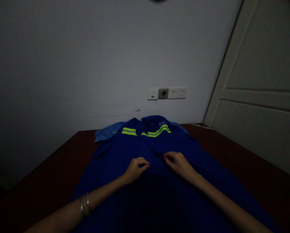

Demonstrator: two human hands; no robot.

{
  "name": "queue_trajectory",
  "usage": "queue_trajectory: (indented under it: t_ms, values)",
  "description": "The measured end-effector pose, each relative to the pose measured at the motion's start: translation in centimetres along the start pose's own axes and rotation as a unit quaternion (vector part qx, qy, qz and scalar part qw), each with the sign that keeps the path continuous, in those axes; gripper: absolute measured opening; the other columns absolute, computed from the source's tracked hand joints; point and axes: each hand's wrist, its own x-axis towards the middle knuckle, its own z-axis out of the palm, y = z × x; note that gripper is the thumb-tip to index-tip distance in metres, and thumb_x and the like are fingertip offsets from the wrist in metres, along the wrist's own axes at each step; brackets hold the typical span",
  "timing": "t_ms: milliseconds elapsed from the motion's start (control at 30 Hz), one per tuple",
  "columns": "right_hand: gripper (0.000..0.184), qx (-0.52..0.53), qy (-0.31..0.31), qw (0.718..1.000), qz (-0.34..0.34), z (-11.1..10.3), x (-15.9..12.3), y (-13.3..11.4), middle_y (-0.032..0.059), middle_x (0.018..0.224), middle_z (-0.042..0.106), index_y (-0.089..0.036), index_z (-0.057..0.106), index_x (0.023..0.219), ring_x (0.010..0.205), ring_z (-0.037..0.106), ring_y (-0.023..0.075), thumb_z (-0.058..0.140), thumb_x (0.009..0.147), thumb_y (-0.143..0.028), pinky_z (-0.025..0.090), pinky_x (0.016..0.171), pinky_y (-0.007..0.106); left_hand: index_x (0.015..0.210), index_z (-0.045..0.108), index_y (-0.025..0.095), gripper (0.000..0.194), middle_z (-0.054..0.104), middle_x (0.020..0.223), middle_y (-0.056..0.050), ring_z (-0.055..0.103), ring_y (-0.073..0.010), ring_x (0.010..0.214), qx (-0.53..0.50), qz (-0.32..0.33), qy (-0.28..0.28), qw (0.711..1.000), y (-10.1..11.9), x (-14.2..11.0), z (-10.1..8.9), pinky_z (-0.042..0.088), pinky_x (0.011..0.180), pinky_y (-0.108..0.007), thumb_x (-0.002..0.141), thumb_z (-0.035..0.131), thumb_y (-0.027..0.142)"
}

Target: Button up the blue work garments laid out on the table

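A blue work jacket (132, 147) with yellow-green and grey reflective bands lies spread front side up, its collar toward the wall. My left hand (135, 170) is over the left part of its front, thumb and fingers pinched together at the cloth near the front opening. Across from it, my right hand (180, 164) pinches the edge of the right front panel, where the fabric lifts a little. A gap separates the two hands. Dim light hides the exact bit of cloth between the fingertips and the lower part of the jacket.
Beneath the jacket is a dark red surface (225, 150). Light blue cloth (108, 132) shows at the jacket's shoulders. A white wall (86, 64) with sockets (177, 93) stands behind, and a pale panelled door (261, 81) rises on the right.
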Motion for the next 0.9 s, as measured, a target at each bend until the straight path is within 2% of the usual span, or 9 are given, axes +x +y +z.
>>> queue_trajectory:
  t_ms: [100,267,433,633,900]
  values:
    - [0.026,-0.064,-0.023,0.998,0.001,0.1,-1.0,0.5,0.0064,0.09,0.068,-0.017,0.067,0.092,0.083,0.063,0.0171,0.043,0.08,-0.019,0.044,0.076,0.026,0.08,0.071,0.017,0.012,0.069,0.081,-0.006,0.063,-0.0157,0.078,0.007,0.018,-0.004,1.0,-0.2,-0.1,0.2,0.047,0.073,-0.025,0.076,0.06,0.021]
    - [0.023,-0.18,-0.079,0.98,0.021,1.4,-1.8,-0.6,0.0086,0.089,0.067,-0.016,0.065,0.088,0.084,0.063,0.0179,0.043,0.084,-0.021,0.043,0.073,0.025,0.081,0.071,0.017,0.013,0.069,0.081,-0.006,0.062,-0.0158,0.079,0.017,0.035,0.001,0.999,-0.4,-0.2,0.3,0.047,0.074,-0.026,0.077,0.059,0.022]
    - [0.023,-0.278,-0.081,0.955,0.065,2.1,-1.5,-1.6,0.0138,0.089,0.066,-0.013,0.064,0.084,0.08,0.064,0.0219,0.047,0.083,-0.028,0.045,0.066,0.027,0.082,0.071,0.017,0.014,0.069,0.082,-0.006,0.062,-0.0156,0.079,0.026,0.041,0.005,0.999,-0.3,-0.3,0.3,0.047,0.074,-0.027,0.078,0.058,0.022]
    - [0.02,-0.307,-0.091,0.944,0.076,2.4,-1.4,-1.9,0.0181,0.087,0.066,-0.011,0.067,0.081,0.078,0.065,0.0266,0.048,0.08,-0.017,0.047,0.063,0.031,0.082,0.071,0.017,0.013,0.069,0.081,-0.005,0.062,-0.0155,0.079,0.035,0.045,0.014,0.998,0.0,-0.4,0.4,0.047,0.074,-0.027,0.078,0.058,0.021]
    - [0.02,-0.295,-0.071,0.948,0.096,2.5,-1.2,-1.3,0.0165,0.088,0.066,-0.012,0.066,0.082,0.08,0.064,0.0235,0.046,0.078,-0.014,0.045,0.065,0.029,0.081,0.07,0.017,0.013,0.069,0.08,-0.004,0.062,-0.015,0.078,0.041,0.046,0.021,0.998,-0.3,-0.3,0.6,0.047,0.074,-0.027,0.078,0.058,0.021]
